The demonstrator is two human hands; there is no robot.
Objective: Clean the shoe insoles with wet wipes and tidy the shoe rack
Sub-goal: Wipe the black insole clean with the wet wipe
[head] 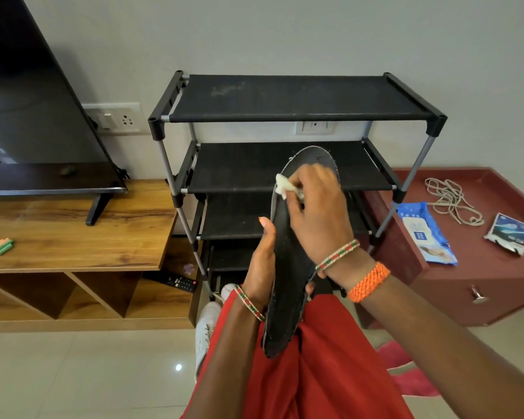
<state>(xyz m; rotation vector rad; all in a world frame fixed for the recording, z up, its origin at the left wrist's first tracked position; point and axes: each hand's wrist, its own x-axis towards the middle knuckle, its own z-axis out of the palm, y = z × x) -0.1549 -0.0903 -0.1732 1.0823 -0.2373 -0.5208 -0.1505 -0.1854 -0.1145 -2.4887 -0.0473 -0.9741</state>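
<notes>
While our left hand holds the insole by its edge, with the thumb along the near side and the fingers curled behind, our right hand pinches a crumpled wipe against the upper part. The insole stands nearly upright in front of the rack, with the heel end down near our lap.

We judge that the insole is light, thin and flexible, so it will bend if we press hard far from the supporting hand. A hold at the middle, close to where the wipe rubs, seems best. The wipe is soft and probably damp, and it may tear or roll under the fingers.

Several things we cannot see well. The fingers of our left hand are hidden behind the insole, except for one tip at the far edge. Our right hand covers most of the wipe and the surface under it, so we cannot tell how clean that part is. The white shoes on the floor are partly covered by our arm and the red cloth. The wipes pack lies on the red cabinet; whether it is open is not clear.
</notes>
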